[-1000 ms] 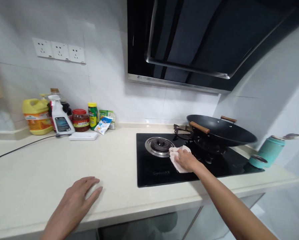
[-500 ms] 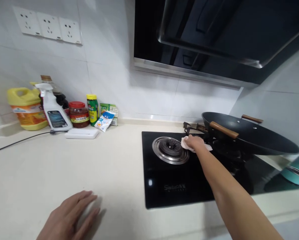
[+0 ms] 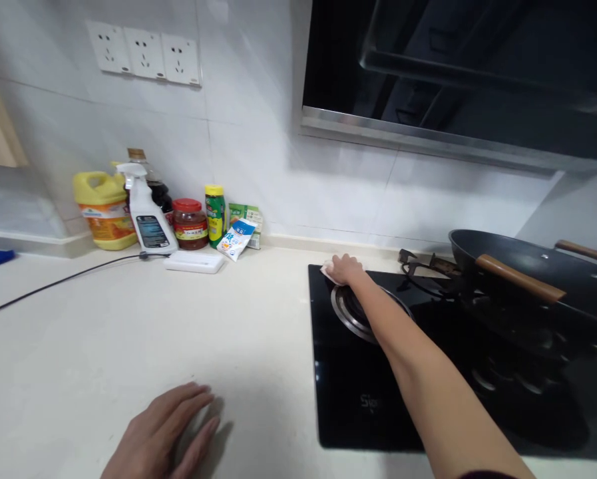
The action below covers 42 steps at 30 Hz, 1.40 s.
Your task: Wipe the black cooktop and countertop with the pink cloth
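As the head view shows it, wiping the black hob seems to be the step in hand, and the next move likely calls for steady, flat pressure around its burner. At the hob's far left corner the right hand grasps a pale cloth, mostly hidden; left of the hob, the left hand holds nothing, fingers loosely curled, contact with the worktop unclear.

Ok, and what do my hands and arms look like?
Your left hand and right hand wear no gloves. The right forearm is bare, with what looks like a dark sleeve edge at the bottom.
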{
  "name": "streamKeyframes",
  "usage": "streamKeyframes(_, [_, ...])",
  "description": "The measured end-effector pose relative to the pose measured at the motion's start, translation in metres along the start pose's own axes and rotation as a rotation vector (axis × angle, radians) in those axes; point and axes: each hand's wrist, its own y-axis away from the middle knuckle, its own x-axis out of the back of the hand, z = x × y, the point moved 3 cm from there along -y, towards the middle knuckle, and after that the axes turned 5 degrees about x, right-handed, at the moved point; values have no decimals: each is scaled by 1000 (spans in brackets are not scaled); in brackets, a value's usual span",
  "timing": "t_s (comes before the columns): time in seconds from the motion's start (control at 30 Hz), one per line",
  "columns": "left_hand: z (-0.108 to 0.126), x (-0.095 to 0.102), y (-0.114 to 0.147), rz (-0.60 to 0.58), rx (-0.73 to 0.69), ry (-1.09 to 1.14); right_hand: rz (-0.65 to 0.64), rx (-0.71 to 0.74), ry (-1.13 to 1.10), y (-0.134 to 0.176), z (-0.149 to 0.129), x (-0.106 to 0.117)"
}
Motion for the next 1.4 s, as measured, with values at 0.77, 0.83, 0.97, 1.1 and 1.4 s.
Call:
streamKeyframes(0.77, [37, 22, -17, -220, 120, 133, 161, 621, -122, 303, -87, 17])
streamKeyframes(0.83, [39, 24, -18, -229, 127, 126, 215, 639, -147, 326, -85, 17])
streamKeyframes(0.97, [40, 25, -18, -216, 129, 121, 322, 646, -162, 355, -89, 13])
streamKeyframes(1.1, [38, 23, -19, -206, 104, 111, 378, 630, -298, 372, -104, 10])
streamKeyframes(1.4, [33, 22, -23, -219, 105, 106, 257, 344, -1281, 348, -114, 5])
